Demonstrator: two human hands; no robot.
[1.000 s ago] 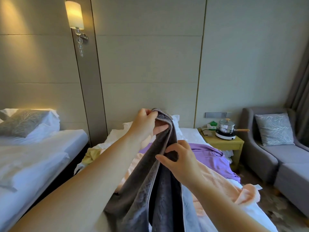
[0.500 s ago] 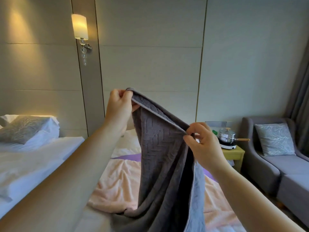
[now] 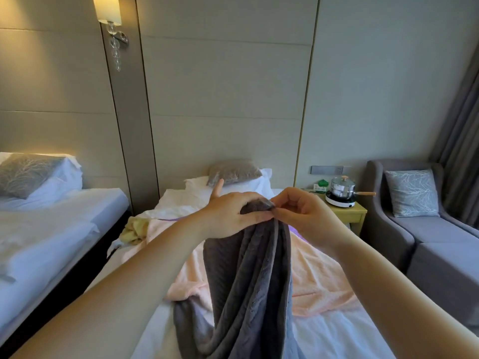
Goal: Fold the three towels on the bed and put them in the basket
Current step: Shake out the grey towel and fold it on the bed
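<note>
Both hands have closed in since half a second ago: then they held the grey towel's top edge stretched between them, and now that edge is gathered to one spot. The grey towel (image 3: 248, 281) hangs doubled from that spot, its long axis running nearly straight down towards the camera. Its gathered top points up at the wall, and its lower end lies bunched on the bed (image 3: 337, 338) at the bottom of the view.

The left hand (image 3: 233, 216) grips the top from the left, thumb underneath and fingers curled over the cloth, with one finger sticking up straight. The right hand (image 3: 303, 213) meets it from the right and pinches the same corner between thumb and fingertips, the other fingers curled in.

Behind the grey towel a pink towel (image 3: 318, 281) lies spread flat across the bed. A sliver of purple towel (image 3: 295, 233) shows just beyond it, and a crumpled yellow cloth (image 3: 134, 230) sits at the bed's left edge. A patterned pillow (image 3: 233, 172) rests at the head of the bed.

To the right stands a nightstand (image 3: 355, 216) with a steel pot (image 3: 342, 189) on it, then a grey sofa (image 3: 440, 242). A second bed (image 3: 51, 224) is on the left, under a lit wall lamp (image 3: 107, 9).
</note>
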